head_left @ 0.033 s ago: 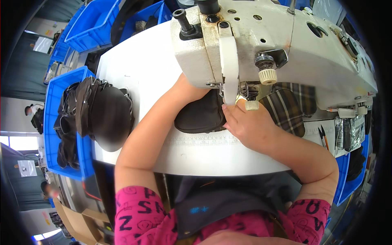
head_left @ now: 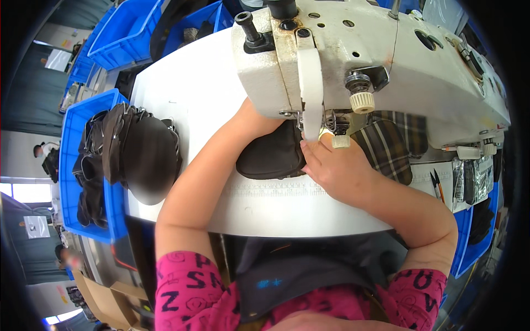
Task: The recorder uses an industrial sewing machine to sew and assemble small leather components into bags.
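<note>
A white sewing machine [head_left: 337, 49] stands over the work, its needle area lit. Below its head lies a dark brown fabric piece [head_left: 270, 154] with a rounded, piped edge. My left hand [head_left: 258, 117] reaches behind the machine head at the far side of this piece; its fingers are hidden. Close to the presser foot, my right hand [head_left: 338, 167] has its fingers pressed together at the piece's right edge, gripping it. Plaid fabric [head_left: 383, 149] with a rounded edge extends to the right of that hand, under the machine arm.
A stack of dark sewn pieces [head_left: 143, 149] sits on the table's left side, beside a blue bin [head_left: 66, 165] of similar pieces. Pens [head_left: 438, 185] and plastic-wrapped packets [head_left: 473, 179] lie at the right. A printed ruler strip [head_left: 270, 189] runs along the white table [head_left: 265, 218].
</note>
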The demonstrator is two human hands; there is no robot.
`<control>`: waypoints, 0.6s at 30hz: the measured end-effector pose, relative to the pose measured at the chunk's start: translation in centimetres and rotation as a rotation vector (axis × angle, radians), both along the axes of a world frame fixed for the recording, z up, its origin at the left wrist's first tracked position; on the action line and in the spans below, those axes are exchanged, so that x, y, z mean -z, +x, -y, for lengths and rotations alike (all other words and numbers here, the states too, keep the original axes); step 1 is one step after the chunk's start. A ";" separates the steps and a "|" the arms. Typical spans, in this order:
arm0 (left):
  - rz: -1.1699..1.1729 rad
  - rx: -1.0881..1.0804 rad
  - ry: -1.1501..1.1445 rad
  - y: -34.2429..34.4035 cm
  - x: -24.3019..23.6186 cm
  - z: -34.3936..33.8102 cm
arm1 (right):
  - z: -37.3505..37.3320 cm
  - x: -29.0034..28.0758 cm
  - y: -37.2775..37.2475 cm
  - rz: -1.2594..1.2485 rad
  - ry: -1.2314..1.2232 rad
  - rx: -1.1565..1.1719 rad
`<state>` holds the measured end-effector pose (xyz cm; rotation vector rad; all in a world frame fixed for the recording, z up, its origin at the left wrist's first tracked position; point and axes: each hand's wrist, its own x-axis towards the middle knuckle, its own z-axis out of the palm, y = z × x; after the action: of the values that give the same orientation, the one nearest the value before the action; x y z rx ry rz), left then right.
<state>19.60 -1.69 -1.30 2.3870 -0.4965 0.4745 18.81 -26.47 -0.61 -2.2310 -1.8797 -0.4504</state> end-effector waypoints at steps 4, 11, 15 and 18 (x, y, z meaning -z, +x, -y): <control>-0.180 -0.137 0.079 -2.0 -4.3 1.5 | 0.2 0.3 0.4 0.013 0.054 -0.002; -0.154 -0.005 0.202 -9.5 -5.5 3.9 | 0.3 -0.1 0.1 -0.119 0.113 0.106; -0.138 -0.041 0.289 -9.9 -4.3 4.3 | 0.6 -0.4 -0.1 -0.121 0.092 0.113; -0.129 -0.016 0.293 -9.8 -4.0 4.2 | 1.0 -0.2 -0.2 -0.131 0.062 0.079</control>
<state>9.79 -5.89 2.69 2.6827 -0.5180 0.2669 18.60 -27.44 -0.36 -2.2424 -1.6957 -0.3592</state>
